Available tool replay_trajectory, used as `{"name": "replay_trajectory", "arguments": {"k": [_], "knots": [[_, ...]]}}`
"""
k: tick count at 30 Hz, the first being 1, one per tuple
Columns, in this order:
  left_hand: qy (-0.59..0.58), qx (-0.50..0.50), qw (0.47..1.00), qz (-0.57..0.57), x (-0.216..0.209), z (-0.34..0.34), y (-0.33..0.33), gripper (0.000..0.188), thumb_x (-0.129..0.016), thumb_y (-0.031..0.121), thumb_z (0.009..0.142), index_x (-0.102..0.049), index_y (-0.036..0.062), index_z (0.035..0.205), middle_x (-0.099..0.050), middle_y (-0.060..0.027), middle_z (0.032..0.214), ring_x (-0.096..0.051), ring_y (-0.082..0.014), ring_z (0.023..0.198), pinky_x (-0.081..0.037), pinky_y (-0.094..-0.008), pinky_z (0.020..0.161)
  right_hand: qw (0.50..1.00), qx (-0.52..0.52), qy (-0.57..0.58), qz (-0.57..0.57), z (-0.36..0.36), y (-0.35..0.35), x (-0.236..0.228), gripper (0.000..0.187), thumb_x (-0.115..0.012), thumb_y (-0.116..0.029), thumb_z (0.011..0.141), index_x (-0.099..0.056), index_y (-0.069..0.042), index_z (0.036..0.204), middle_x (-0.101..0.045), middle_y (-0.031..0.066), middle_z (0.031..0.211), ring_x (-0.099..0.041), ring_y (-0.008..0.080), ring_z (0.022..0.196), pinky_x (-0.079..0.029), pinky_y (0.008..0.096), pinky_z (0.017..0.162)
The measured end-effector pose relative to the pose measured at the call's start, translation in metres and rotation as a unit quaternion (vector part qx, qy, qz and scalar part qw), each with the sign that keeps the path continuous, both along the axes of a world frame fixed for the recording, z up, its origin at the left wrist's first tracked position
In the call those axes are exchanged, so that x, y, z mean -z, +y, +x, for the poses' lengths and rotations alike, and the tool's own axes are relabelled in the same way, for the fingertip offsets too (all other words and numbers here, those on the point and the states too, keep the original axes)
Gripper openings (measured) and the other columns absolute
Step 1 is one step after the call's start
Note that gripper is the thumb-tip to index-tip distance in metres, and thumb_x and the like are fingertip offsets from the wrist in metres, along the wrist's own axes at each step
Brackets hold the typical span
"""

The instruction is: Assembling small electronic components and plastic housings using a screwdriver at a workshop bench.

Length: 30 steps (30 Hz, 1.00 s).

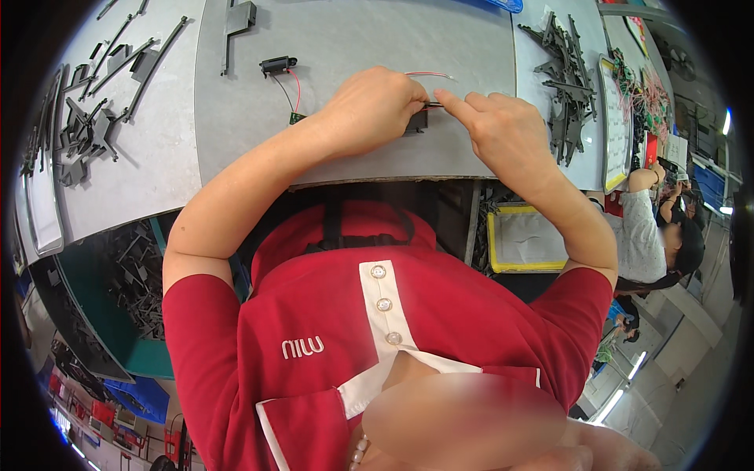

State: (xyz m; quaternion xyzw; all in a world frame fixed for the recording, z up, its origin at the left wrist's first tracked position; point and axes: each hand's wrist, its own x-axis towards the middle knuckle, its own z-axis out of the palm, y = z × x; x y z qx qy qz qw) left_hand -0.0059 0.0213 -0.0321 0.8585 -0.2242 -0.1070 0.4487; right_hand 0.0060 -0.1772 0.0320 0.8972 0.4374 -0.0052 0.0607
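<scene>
The fingers of the left hand [369,106] are bent together in a narrow pinch at a small black part [417,123], which sits low over the grey surface [353,31], partly hidden beneath the fingertips; whether it also touches the surface cannot be told. The right hand [506,129] comes in from the other side with its index finger stretched toward the same part, the tip just beside the left fingertips, and the remaining fingers loosely curled; its thumb is hidden, so whether it grips anything cannot be told. Just beyond the hands lies a red wire [428,74] with a pale end. Near the left forearm, a black cylindrical unit [276,65] lies on the surface, a red and a dark lead running from it to a small green board [297,118]. Farther up and left is a black bracket [240,17] with a long thin arm. Outward from there, loose black arms and brackets [98,129] spread over the left side, and a heap of black frames [569,86] lies to the right. Past that heap stands a yellow-edged tray [605,78], with tangled coloured wires [652,102] beside it.
</scene>
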Motion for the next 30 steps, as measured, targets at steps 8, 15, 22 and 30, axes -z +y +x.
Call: {"name": "replay_trajectory", "arguments": {"k": [8, 15, 22, 30], "knots": [[0.005, 0.011, 1.0, -0.003, 0.001, 0.0, 0.001, 0.019, -0.054, 0.009, 0.086, -0.067, 0.0014, 0.097, -0.064, -0.0194, 0.078, -0.059, -0.0376, 0.072, -0.047, -0.0414, 0.067, 0.993, 0.018, 0.094, 0.075, 0.005, -0.012, 0.011, 0.025, -0.053, -0.013, 0.087, -0.064, -0.019, 0.109, -0.063, 0.0048, 0.074, -0.062, 0.0244, 0.065, -0.048, 0.035, 0.053], [0.002, 0.008, 1.0, -0.011, 0.0, 0.001, 0.001, 0.019, -0.054, 0.009, 0.086, -0.067, 0.0013, 0.097, -0.064, -0.0194, 0.078, -0.059, -0.0368, 0.071, -0.047, -0.041, 0.066, 0.993, 0.027, 0.079, 0.081, 0.003, -0.016, 0.009, 0.03, -0.056, -0.013, 0.086, -0.063, -0.022, 0.113, -0.061, 0.004, 0.071, -0.06, 0.0231, 0.062, -0.046, 0.0341, 0.052], [-0.009, 0.003, 1.0, -0.02, 0.001, 0.0, 0.001, 0.019, -0.054, 0.009, 0.086, -0.067, 0.0013, 0.097, -0.064, -0.0194, 0.077, -0.059, -0.0366, 0.07, -0.046, -0.0408, 0.066, 0.994, 0.024, 0.066, 0.08, 0.002, -0.012, 0.01, 0.029, -0.056, -0.01, 0.082, -0.065, -0.018, 0.108, -0.059, 0.0039, 0.069, -0.06, 0.0237, 0.061, -0.047, 0.0347, 0.052], [0.016, 0.016, 1.0, -0.005, -0.009, 0.0, 0.003, 0.02, -0.055, 0.01, 0.085, -0.067, 0.0004, 0.098, -0.065, -0.0191, 0.081, -0.06, -0.0353, 0.074, -0.047, -0.0405, 0.069, 1.0, 0.013, -0.004, -0.012, -0.006, 0.004, -0.002, 0.033, -0.058, -0.008, 0.075, -0.064, -0.015, 0.106, -0.06, 0.0049, 0.069, -0.061, 0.025, 0.063, -0.048, 0.0352, 0.054]]}}
